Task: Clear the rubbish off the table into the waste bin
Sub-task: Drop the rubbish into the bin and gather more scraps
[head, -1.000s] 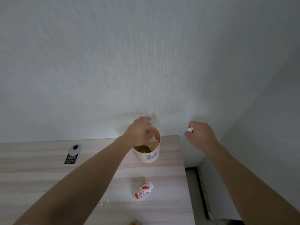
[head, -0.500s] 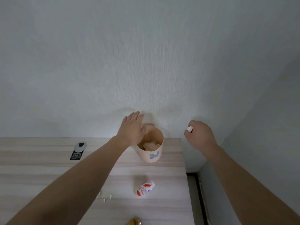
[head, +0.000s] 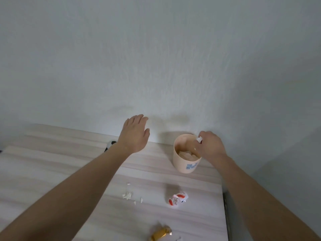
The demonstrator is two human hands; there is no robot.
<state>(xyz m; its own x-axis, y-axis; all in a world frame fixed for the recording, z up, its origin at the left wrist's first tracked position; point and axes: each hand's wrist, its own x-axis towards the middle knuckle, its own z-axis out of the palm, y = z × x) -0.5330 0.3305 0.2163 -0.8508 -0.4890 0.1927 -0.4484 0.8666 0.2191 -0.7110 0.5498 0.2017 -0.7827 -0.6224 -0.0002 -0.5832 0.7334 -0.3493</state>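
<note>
From the head view, the step in hand looks like a drop. The right hand (head: 211, 146) is poised over the mouth of the waste bin (head: 182, 165), its grip pinched together on a small white scrap (head: 199, 140) held between thumb and fingertips just above the far rim. The next move should only need that grip to part so the scrap falls inside; the hand already sits over the opening, so little aiming seems called for. The left hand (head: 134, 133) hovers above the desk (head: 52, 171) to the left of the bin, well apart from it, with fingers straight, grip apart and nothing in it. The bin is a small pale peach cup-like tub with a blue mark on its front, standing upright near the desk's far right corner, close to the wall (head: 156, 58). Crumpled paper (head: 186, 154) already lies in its bottom. The job seems only partly done: nearer the camera lie white crumbs (head: 127, 196), a red-and-white wrapper (head: 178, 200) and a gold wrapper (head: 160, 234) at the lower edge, all of which will probably need fine pinches. A dark-and-white object (head: 109, 146) peeks out behind the left wrist; what it is cannot be told.
</note>
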